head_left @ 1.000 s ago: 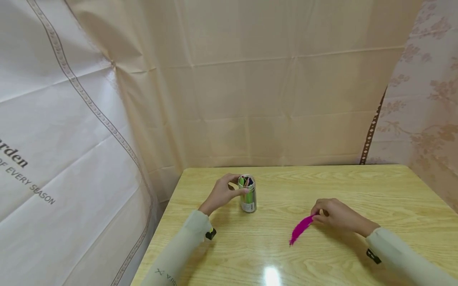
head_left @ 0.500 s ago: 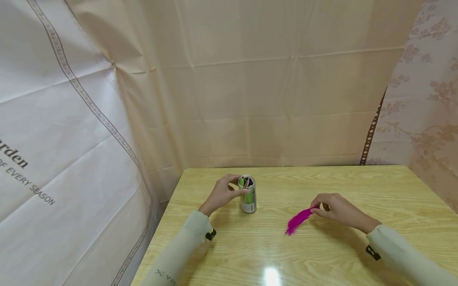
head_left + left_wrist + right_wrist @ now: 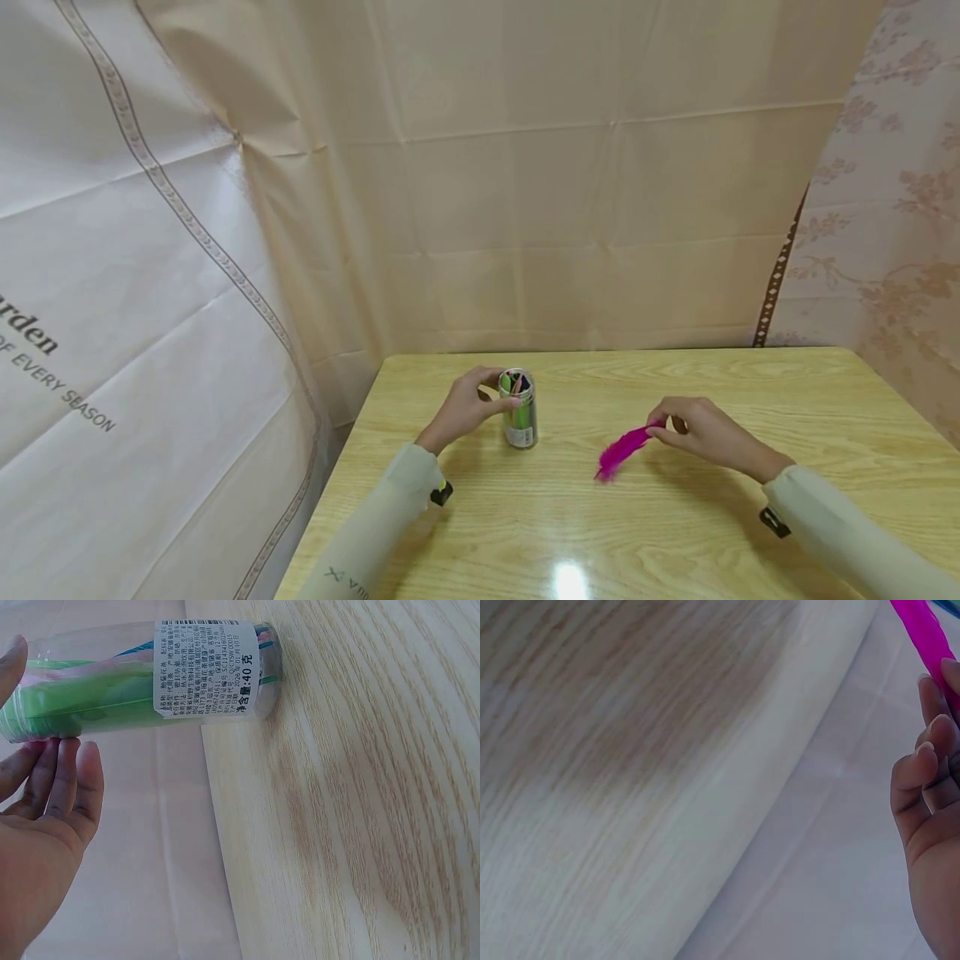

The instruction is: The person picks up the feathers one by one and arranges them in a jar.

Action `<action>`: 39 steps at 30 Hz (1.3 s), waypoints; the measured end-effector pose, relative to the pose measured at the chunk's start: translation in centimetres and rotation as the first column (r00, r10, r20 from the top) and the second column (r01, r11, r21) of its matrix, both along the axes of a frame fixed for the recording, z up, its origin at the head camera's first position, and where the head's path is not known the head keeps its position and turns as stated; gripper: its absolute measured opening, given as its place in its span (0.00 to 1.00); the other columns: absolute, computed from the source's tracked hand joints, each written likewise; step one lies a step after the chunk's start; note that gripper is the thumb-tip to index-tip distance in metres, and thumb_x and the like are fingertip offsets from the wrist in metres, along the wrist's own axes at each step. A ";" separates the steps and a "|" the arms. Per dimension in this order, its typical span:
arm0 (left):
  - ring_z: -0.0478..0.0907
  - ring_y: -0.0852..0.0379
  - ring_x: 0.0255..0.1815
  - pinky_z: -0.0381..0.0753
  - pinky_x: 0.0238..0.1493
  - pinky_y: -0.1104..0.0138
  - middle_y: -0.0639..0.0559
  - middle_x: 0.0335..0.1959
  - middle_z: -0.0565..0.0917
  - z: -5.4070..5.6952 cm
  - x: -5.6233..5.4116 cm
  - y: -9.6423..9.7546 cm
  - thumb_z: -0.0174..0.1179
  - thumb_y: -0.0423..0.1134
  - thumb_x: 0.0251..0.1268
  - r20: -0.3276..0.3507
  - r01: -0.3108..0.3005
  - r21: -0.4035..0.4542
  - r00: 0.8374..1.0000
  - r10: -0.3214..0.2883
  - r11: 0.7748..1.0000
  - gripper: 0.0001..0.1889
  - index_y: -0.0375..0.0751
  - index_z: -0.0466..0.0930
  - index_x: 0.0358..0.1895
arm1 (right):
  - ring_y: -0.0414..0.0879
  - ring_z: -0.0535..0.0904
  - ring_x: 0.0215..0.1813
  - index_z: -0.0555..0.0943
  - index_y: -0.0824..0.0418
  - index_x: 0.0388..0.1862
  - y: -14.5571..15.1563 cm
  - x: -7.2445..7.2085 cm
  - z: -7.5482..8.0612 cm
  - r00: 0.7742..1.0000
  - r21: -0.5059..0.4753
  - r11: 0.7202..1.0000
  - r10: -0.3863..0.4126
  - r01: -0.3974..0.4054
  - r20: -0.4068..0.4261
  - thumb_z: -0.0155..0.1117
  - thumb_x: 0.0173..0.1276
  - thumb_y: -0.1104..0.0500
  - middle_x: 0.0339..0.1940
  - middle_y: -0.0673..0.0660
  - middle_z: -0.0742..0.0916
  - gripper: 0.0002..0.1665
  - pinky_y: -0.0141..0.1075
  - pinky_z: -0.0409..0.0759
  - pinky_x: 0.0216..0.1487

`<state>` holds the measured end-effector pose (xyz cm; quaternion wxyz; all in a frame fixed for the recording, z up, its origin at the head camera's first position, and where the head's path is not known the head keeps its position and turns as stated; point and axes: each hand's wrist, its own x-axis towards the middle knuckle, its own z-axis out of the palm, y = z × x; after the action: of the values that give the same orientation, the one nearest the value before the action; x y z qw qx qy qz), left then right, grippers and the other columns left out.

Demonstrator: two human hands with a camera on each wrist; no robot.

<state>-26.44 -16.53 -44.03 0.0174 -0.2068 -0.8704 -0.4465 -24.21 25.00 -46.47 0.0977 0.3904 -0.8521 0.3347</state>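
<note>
A clear plastic jar stands upright on the wooden table, and my left hand grips it near its rim. Thumb and fingers lie on opposite sides of the jar. Inside are green, pink and blue feathers; in the left wrist view the green feather shows through the wall beside a white printed label. Over the table to the right, my right hand pinches a magenta feather by one end. Its fluffy end hangs down and left, toward the jar. The right wrist view catches only part of that feather.
The wood-grain table ends at a back edge in front of a beige cloth. A white printed cloth hangs along the left side, a floral one along the right.
My right hand has risen slightly and shifted a little left with the magenta feather, which has swung toward the jar. The left hand and jar have stayed put.
</note>
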 end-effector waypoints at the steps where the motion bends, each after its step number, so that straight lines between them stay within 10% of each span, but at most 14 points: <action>1: 0.77 0.60 0.52 0.82 0.50 0.62 0.61 0.53 0.80 0.0 0.0 0.0 0.71 0.61 0.62 0.000 0.000 0.000 1.000 0.000 1.000 0.29 0.53 0.81 0.63 | 0.30 0.67 0.24 0.86 0.50 0.38 -0.1 -0.1 0.1 1.000 0.000 1.000 -0.003 0.003 0.002 0.73 0.69 0.61 0.28 0.38 0.82 0.05 0.27 0.69 0.21; 39: 0.78 0.40 0.58 0.81 0.50 0.57 0.58 0.54 0.80 0.0 0.0 -0.1 0.71 0.59 0.63 0.011 0.010 0.019 1.000 -0.010 1.000 0.31 0.50 0.80 0.65 | 0.33 0.64 0.21 0.86 0.55 0.40 -3.9 -2.7 5.0 0.956 -0.109 0.990 -0.120 0.093 -0.269 0.76 0.62 0.70 0.23 0.38 0.75 0.12 0.29 0.66 0.22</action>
<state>-26.39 -16.58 -44.03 0.0121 -0.2085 -0.8651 -0.4561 -26.93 21.09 -41.44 0.2513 0.3814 -0.8332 0.3117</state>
